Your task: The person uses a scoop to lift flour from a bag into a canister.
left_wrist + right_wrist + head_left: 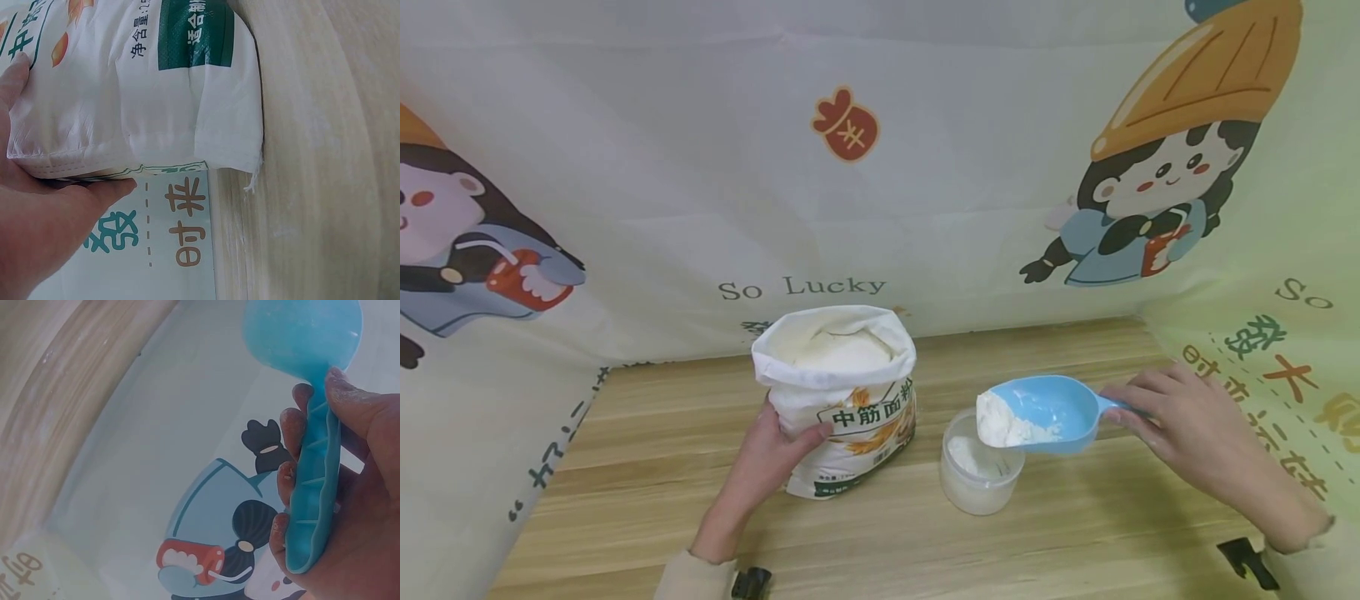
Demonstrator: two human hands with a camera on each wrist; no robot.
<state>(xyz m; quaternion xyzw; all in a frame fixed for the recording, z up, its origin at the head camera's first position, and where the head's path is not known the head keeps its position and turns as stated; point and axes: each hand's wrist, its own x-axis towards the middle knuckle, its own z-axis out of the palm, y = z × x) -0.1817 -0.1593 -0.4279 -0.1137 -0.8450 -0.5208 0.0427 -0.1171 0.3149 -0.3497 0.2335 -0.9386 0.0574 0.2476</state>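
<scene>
head view, 中筋面粉 bag (842, 404), blue scoop (1067, 417), "so lucky" backdrop (955, 183)

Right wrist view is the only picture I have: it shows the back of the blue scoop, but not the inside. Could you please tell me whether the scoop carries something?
Observer: Yes, the head view shows white powder heaped toward the front end of the blue scoop.

Operator: Thank you. And what happens on the person's other side?

Observer: The left hand holds the side of an open white bag.
</scene>
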